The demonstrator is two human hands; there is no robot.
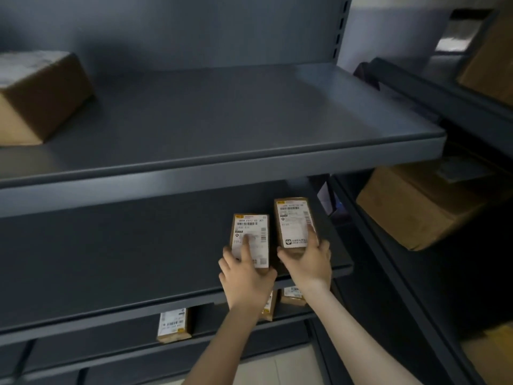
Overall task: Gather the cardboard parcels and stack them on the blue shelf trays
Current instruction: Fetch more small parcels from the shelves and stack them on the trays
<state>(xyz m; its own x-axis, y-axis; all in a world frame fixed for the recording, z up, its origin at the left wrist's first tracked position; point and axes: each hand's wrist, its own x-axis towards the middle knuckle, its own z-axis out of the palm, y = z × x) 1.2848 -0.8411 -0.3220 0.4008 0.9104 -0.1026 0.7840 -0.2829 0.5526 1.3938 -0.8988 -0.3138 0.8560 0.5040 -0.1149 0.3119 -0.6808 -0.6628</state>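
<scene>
Nearest, at 6 o'clock, two bare arms reach up from the bottom edge. The left hand (245, 276) has its grip on the near end of a small cardboard parcel (251, 237), with one finger lying flat on its white label. The right hand (309, 262) has its grip on the near end of a second small parcel (294, 223), just beside the first one, at its 3 o'clock. Both parcels lie flat on the middle shelf tray (125, 259), close to its front edge and toward its right end. The rest of that tray is bare.

Below the hands, at 6 o'clock, the lowest shelf tray (116, 345) holds more small parcels. One labelled parcel (173, 325) shows well at 7 o'clock. Two more are partly hidden behind the wrists.

Farther up, at 12 o'clock, the top shelf tray (236, 120) is wide and dark blue-grey. A big brown box (39, 98) sits on it at 10 o'clock, cut off by the left edge.

At 3 o'clock another rack (416, 87) stands beside this one. A large cardboard box (422, 204) sits on it, and another is cut off at 1 o'clock. A pale tiled floor shows low down at 5 o'clock.

The words on the labels are too blurry to read.
</scene>
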